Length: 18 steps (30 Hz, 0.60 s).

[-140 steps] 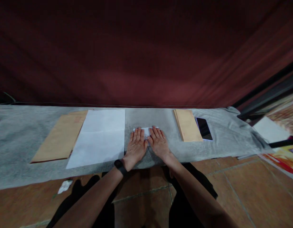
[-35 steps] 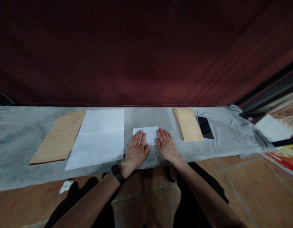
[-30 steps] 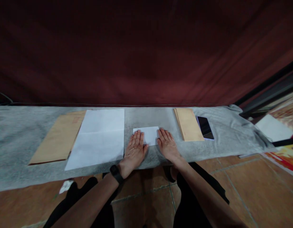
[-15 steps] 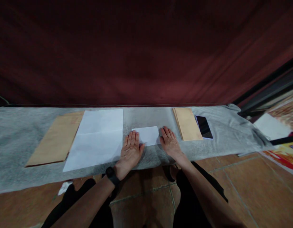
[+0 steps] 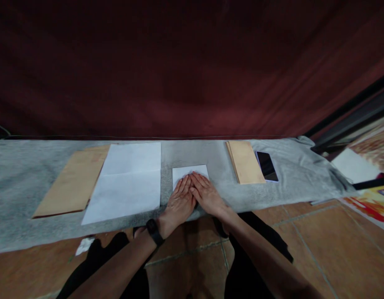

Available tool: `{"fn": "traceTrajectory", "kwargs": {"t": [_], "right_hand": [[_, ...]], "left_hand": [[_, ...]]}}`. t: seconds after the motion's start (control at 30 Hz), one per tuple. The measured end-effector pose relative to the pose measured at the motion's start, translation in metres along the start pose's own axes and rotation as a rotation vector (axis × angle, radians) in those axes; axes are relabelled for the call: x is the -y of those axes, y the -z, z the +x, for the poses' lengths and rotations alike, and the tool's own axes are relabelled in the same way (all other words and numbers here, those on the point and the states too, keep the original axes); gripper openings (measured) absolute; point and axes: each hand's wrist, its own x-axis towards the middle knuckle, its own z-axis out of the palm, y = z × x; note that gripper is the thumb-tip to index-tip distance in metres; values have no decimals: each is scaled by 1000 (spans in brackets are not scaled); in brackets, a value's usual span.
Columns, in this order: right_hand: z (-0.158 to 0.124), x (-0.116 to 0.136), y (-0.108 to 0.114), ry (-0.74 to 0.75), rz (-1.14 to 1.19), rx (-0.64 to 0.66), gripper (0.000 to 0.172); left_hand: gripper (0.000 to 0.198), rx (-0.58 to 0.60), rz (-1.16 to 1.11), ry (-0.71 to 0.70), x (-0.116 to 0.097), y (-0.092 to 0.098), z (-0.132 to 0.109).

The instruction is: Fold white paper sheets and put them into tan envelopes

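A small folded white sheet of paper (image 5: 179,171) lies on the grey cloth in front of me. My left hand (image 5: 182,200) rests flat on it, fingers stretched out. From the right, my right hand (image 5: 206,194) also lies flat on the paper, its fingertips meeting those of the left. Both hands hide the lower and middle part of the sheet. Left of them is a larger stack of white paper (image 5: 129,182) with a crease across it. Brown envelopes (image 5: 73,182) lie at the far left, partly beside the white paper.
Smaller brown envelopes (image 5: 246,162) are stacked to the right, next to a phone (image 5: 267,166) with a purple edge. The grey cloth (image 5: 304,174) covers a narrow bench against a dark red curtain (image 5: 192,83). A printed board (image 5: 370,203) leans at the right.
Both hands have moved inward from the two sides of the small white paper and now meet on top of it. The paper has hardly shifted.
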Motion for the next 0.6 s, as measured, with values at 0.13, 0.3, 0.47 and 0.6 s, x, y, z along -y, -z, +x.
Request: {"fn": "traceTrajectory", "kwargs": {"t": [0.13, 0.3, 0.47, 0.6], "right_hand": [[-4, 1, -2, -8, -36, 17, 57], [-5, -8, -5, -63, -118, 0, 58], [-6, -16, -6, -89, -157, -19, 57], [-7, -19, -4, -104, -168, -55, 57]], "left_hand": [[55, 10, 10, -3, 1, -3, 0], [57, -7, 1, 42, 1, -1, 0], [59, -24, -13, 87, 2, -1, -1], [63, -17, 1, 152, 4, 0, 1]]}}
